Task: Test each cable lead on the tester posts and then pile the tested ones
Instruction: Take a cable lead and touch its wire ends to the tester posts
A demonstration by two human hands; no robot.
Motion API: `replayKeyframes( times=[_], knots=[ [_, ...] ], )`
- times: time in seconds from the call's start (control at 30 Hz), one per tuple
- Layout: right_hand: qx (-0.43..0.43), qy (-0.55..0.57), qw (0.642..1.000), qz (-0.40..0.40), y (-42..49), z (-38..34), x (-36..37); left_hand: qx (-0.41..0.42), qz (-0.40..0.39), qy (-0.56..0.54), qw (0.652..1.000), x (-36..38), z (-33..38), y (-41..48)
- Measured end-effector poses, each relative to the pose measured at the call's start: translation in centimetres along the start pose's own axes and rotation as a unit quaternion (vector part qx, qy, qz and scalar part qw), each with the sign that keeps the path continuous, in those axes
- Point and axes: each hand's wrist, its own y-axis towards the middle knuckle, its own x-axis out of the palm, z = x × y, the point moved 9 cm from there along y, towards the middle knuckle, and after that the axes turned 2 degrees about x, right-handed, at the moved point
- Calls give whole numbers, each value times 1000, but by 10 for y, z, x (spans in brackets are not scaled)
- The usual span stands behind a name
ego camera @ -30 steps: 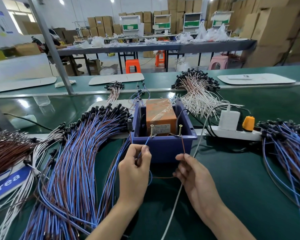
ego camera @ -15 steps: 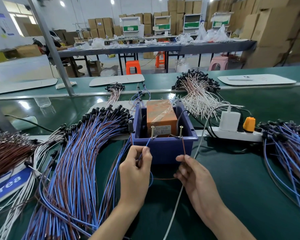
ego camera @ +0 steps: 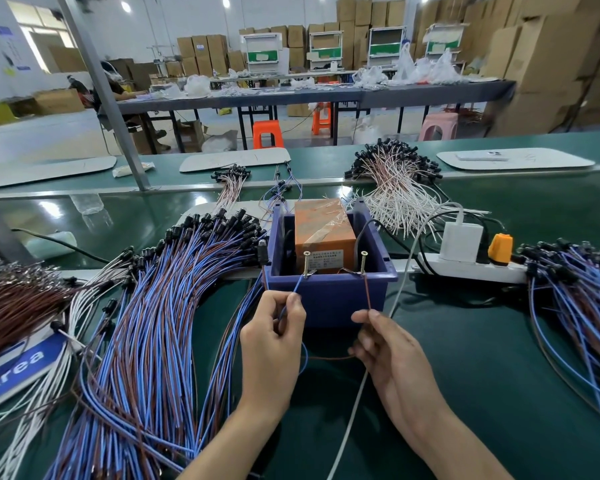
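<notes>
- The left hand (ego camera: 274, 337) is pinching the blue lead (ego camera: 293, 292), pressing its tip against the left post (ego camera: 306, 265) (for contact, I judge).
- The right hand (ego camera: 388, 344) is pinching the brown lead (ego camera: 368, 292), holding it on the right post (ego camera: 363, 263), probably closing the circuit.

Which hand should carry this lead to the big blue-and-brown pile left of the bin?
Probably left: the left hand pinches the blue wire right beside that pile; the right hand holds the brown wire farther off.
</notes>
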Motion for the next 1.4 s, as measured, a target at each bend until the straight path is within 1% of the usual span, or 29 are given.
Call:
replayKeyframes(
  times=[0.53,1.03,1.23,1.4],
  knots=[
    [-4,-18,1000,-16,5,5,-2,-3,-3,7,1000,1,1,-1],
    [2,3,1000,1,2,2,-2,4,6,19,1000,-1,0,-1],
    [3,-15,1000,-12,2,1,-1,9,11,26,1000,-3,5,-2],
    [3,-36,999,-18,2,1,0,28,11,48,998,-2,13,-4]
  ],
)
